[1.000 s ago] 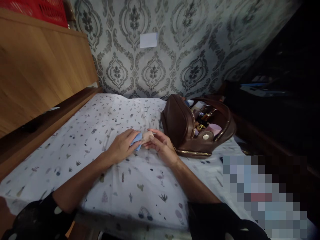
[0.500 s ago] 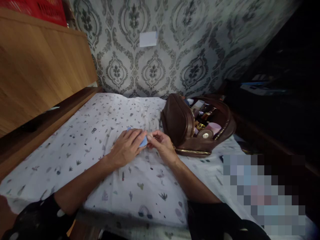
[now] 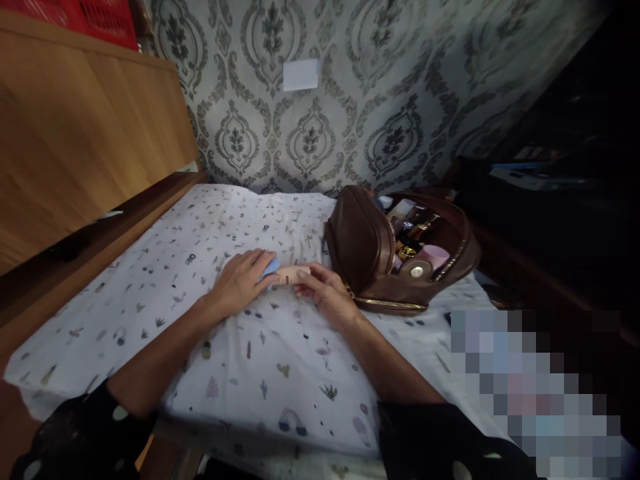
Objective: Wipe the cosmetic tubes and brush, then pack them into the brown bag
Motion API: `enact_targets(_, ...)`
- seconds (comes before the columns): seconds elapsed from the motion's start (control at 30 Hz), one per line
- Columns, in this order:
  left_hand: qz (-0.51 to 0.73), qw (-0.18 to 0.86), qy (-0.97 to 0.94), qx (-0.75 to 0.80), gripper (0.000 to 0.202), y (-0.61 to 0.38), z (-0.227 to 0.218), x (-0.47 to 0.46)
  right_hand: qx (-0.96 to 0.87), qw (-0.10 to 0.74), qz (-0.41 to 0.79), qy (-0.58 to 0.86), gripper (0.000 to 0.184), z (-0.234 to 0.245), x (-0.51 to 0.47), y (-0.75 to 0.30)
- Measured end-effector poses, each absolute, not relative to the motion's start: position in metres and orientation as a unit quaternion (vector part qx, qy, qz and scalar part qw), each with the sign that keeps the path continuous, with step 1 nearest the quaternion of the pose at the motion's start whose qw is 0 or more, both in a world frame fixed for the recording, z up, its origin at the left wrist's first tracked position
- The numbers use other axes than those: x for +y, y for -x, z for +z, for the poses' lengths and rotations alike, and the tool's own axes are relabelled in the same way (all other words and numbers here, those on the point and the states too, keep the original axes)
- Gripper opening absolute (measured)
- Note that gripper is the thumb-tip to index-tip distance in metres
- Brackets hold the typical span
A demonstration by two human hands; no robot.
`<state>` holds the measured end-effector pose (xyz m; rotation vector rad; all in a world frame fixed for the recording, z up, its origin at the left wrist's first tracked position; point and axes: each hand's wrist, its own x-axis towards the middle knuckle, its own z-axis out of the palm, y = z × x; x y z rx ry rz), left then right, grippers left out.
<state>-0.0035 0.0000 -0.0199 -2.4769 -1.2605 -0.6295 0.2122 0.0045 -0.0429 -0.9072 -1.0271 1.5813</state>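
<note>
My left hand [image 3: 243, 279] is closed round a light blue cloth [image 3: 271, 266], mostly hidden under the fingers. Out of the cloth comes a slim beige tube [image 3: 287, 275] with a small dark mark on it. Its right end is pinched between the thumb and fingers of my right hand [image 3: 325, 291]. Both hands are low over a white sheet with small printed figures [image 3: 280, 373]. Just right of my right hand, an unzipped brown leather bag [image 3: 361, 237] lies with cosmetics inside, among them a pink round item [image 3: 434, 256].
A wooden cabinet [image 3: 95, 127] flanks the bed on the left, with a red plastic basket [image 3: 107, 23] on top. Patterned wallpaper [image 3: 310, 137] with a white plate [image 3: 301, 74] is behind. A blurred-out patch [image 3: 540, 387] covers the lower right.
My left hand and the blue cloth have slid left, away from my right hand, baring more of the beige tube. My right hand keeps its pinch. The view has shifted slightly.
</note>
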Motion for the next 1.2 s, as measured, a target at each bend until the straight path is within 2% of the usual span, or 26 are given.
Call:
enact_targets(0.2, -0.275, 0.183, 0.854, -0.402, 0.036, -0.004, -0.025, -0.005, -0.463, 0.493, 0.627, 0.386, 0.053, -0.040, 0.002, -0.212)
enact_targets(0.4, -0.233, 0.199, 0.891, -0.334, 0.042, -0.025, -0.035, -0.012, -0.517, 0.473, 0.564, 0.437, 0.047, -0.040, -0.001, -0.211)
enact_targets(0.53, -0.204, 0.130, 0.891, -0.384, 0.034, -0.011, -0.031, -0.001, -0.517, 0.470, 0.550, 0.457, 0.045, -0.039, 0.000, -0.211)
enact_targets(0.67, -0.195, 0.035, 0.879, -0.434, 0.036, 0.013, -0.025, 0.011, -0.503, 0.475, 0.567, 0.448, 0.045, -0.037, 0.000, -0.212)
enact_targets(0.77, -0.211, 0.010, 0.862, -0.461, 0.039, 0.018, -0.024, 0.013, -0.502, 0.479, 0.577, 0.430, 0.046, -0.036, 0.000, -0.212)
enact_targets(1.03, -0.242, 0.096, 0.894, -0.366, 0.046, -0.007, -0.030, -0.003, -0.540, 0.449, 0.551, 0.450, 0.055, -0.039, 0.000, -0.210)
enact_targets(1.2, -0.189, 0.106, 0.889, -0.404, 0.037, 0.009, -0.025, 0.008, -0.521, 0.436, 0.551, 0.485, 0.050, -0.036, -0.001, -0.211)
